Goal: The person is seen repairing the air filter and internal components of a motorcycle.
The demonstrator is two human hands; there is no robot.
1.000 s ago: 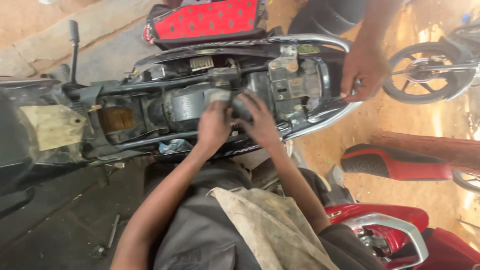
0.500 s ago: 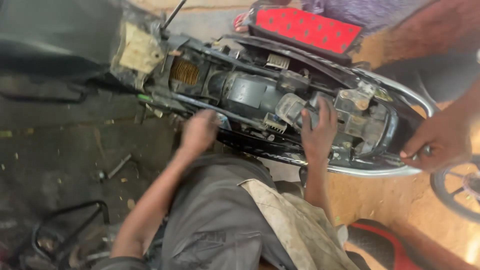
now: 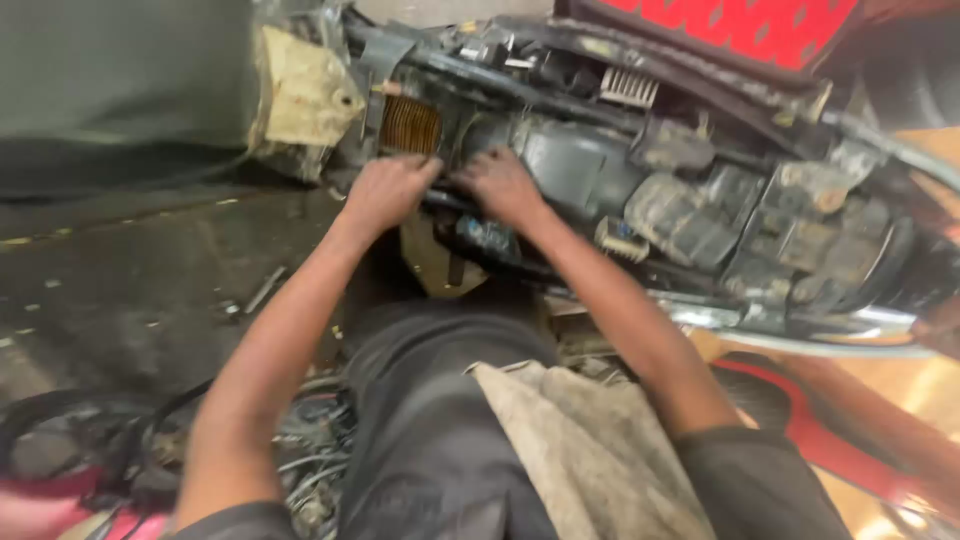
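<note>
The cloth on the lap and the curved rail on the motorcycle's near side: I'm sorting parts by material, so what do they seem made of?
The cloth looks like coarse woven fabric, beige, matt and stained, with soft folds. The curved rail seems to be metal with a polished, chrome-like finish, since it shows bright reflections, though blur leaves it uncertain.

Daylight was soft and dim over the grip; motion blur smeared everything, and warm glare glowed far right.

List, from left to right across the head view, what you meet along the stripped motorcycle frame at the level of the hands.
Torn tan pad → orange ribbed filter → left hand → right hand → grey plastic box → dusty battery block.
</note>
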